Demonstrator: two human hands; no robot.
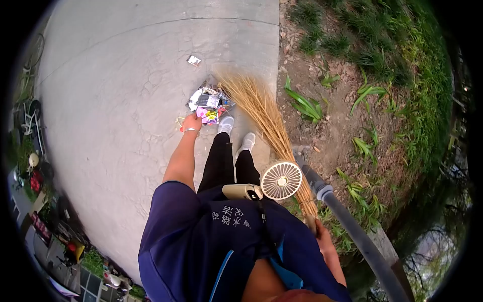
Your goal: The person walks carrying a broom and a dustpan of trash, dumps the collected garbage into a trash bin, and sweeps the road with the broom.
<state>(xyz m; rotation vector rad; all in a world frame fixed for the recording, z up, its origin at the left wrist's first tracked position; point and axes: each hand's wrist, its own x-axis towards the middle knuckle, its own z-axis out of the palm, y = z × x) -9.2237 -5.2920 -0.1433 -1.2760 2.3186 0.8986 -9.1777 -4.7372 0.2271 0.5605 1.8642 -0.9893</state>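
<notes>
My left hand point(192, 122) reaches down to a heap of litter point(198, 95) on the pavement, just in front of the shoes. Its fingers are closed at the edge of a pink and yellow packet point(209, 115); their tips are partly hidden. A straw broom point(261, 113) slants along my right side, its blurred bristle end beside the heap. Low at the right, my right hand point(323, 237) is wrapped round the broom's handle end. A small whitish packet point(194, 61) lies apart on the pavement beyond the heap.
A beige fan point(281, 180) hangs at my waist. Close by on the right stands a grey pole point(352, 229). Grey pavement point(115, 100) meets a planted soil bed point(334, 95) along a straight edge. Parked bicycles point(32, 121) line the far left.
</notes>
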